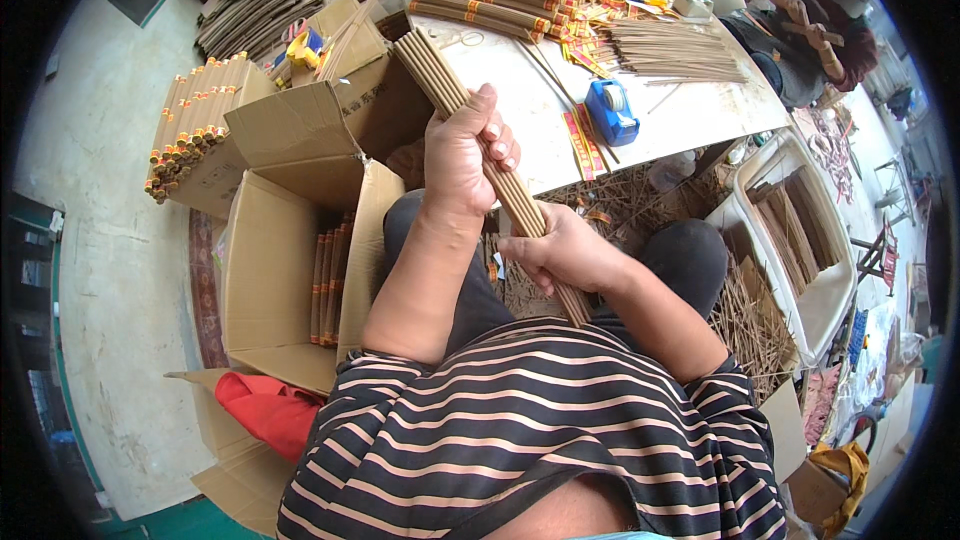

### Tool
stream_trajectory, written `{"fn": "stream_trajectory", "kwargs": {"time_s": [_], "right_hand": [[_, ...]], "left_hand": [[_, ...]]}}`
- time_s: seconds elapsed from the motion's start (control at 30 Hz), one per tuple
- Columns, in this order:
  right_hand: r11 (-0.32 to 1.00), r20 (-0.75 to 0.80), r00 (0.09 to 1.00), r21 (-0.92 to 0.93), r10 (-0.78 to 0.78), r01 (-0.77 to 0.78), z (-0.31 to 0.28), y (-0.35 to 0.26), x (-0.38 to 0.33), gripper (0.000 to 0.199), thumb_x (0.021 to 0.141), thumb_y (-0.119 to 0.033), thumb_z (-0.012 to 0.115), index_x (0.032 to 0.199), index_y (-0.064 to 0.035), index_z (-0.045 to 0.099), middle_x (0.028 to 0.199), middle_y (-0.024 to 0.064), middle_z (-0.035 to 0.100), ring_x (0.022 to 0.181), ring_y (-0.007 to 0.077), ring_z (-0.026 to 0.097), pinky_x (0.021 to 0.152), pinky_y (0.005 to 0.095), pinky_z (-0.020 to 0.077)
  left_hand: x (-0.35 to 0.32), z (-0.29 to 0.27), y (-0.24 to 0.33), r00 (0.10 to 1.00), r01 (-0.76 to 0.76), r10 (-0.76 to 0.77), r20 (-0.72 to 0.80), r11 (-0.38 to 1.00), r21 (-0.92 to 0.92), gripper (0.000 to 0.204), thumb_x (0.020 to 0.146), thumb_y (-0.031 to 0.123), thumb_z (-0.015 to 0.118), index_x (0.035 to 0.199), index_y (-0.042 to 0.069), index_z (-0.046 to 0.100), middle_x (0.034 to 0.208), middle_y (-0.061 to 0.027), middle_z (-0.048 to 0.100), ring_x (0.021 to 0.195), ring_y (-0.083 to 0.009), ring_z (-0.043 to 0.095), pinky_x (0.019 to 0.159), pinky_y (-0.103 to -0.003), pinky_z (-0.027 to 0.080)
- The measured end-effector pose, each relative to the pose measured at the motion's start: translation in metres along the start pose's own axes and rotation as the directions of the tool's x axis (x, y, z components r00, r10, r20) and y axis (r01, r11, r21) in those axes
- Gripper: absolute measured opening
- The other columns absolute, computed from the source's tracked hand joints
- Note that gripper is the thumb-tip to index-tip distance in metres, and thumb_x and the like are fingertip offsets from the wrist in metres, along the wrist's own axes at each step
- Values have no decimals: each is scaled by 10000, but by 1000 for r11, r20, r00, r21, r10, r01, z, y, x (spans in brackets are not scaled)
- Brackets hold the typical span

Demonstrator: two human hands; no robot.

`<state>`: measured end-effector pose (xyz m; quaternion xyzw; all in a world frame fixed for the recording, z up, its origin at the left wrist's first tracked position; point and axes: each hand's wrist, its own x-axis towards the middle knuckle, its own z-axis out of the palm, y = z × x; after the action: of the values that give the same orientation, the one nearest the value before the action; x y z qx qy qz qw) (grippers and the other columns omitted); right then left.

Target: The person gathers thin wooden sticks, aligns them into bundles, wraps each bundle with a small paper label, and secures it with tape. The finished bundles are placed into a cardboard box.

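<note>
the left hand (467,155) is raised ahead of the body, its fingers wrapped tight around the upper part of a bundle of brown sticks (516,202), thumb lying along it. the right hand (572,250) reaches in lower, fingers curled about the same bundle, which slants above the lap beside the desk (690,130). an open cardboard box (262,280) at the left holds banded brown bundles (332,275); a white bin (835,310) at the right holds flat brown strips (795,220). another box's (295,120) dark inside is hard to make out, and some right fingertips are hidden.
</note>
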<state>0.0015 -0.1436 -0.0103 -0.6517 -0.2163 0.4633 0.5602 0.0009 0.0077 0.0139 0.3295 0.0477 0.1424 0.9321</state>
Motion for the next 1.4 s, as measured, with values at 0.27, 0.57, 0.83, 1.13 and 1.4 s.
{"fn": "stream_trajectory", "kwargs": {"time_s": [0.27,0.57,0.83,1.13,1.4], "right_hand": [[999,-40,998,-11,-49,49,7,-2,1,218,823,-184,615,845,-6,492,592,46,530,478,125,527,432,257,420],[987,-105,989,-134,-101,86,8,-1,12,188,810,-136,627,845,-18,486,582,17,505,446,77,499,397,218,394],[998,2,999,41,53,-53,4,-18,8,203,800,-102,615,890,0,465,565,20,486,394,89,476,357,227,394],[976,82,994,199,78,-93,-2,-21,15,134,783,-42,595,768,-29,463,499,33,476,347,116,451,343,237,371],[988,-94,984,-46,-150,146,-11,-15,37,267,764,-178,688,820,16,513,664,71,554,549,158,543,493,279,456]], "left_hand": [[2,-7,4,998,26,-23,64,998,-55,140,826,132,620,745,127,505,542,37,442,423,-78,438,381,-237,383],[6,-7,1,995,-40,43,-92,999,35,146,826,104,611,735,135,501,541,32,442,436,-70,437,392,-228,382],[15,-11,8,998,-23,23,-59,1000,-9,185,847,134,582,699,121,471,546,40,434,424,-65,416,386,-218,371],[23,-19,2,999,0,4,35,994,-113,218,850,227,617,720,107,490,558,31,452,449,-71,438,413,-213,386],[26,-28,-7,996,80,-76,38,992,-102,270,851,244,624,667,115,473,532,30,439,420,-74,425,385,-220,381]]}}
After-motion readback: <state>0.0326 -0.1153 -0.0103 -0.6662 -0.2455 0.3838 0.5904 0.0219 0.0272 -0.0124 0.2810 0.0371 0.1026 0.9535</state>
